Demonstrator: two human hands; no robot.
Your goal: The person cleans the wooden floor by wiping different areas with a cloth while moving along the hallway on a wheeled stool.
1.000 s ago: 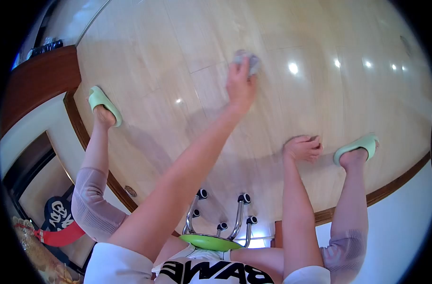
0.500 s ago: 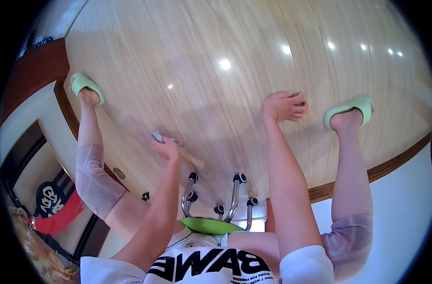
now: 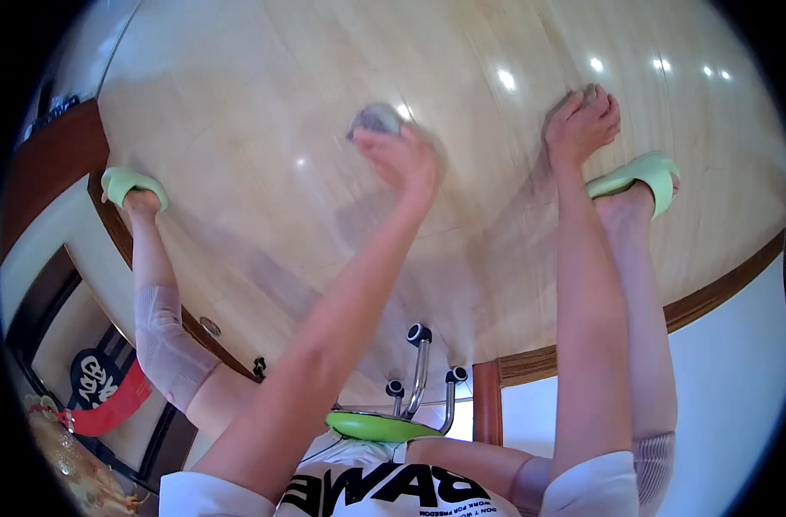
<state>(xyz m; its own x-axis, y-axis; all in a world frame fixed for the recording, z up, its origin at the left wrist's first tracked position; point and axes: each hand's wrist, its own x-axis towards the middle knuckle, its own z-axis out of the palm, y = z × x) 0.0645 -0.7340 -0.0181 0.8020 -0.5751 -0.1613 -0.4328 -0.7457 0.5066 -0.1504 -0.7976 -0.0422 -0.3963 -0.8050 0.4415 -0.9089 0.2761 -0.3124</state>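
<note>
My left hand reaches out over the pale wood floor, its fingers closed on a blurred grey rounded object. The object's exact kind does not show. Farther right, my right hand is low at the floor beside my right foot, with curled fingers. A small greyish bit shows at its far edge, too unclear to name. Between the two hands lies bare floor.
I sit on a green stool seat with chrome legs on wheels. Green slippers are on my spread feet. Dark wooden skirting runs along the wall at right. A red cloth is at lower left.
Both hands have moved forward and to the right over the floor, the left one carrying the grey object. My view has shifted slightly.
</note>
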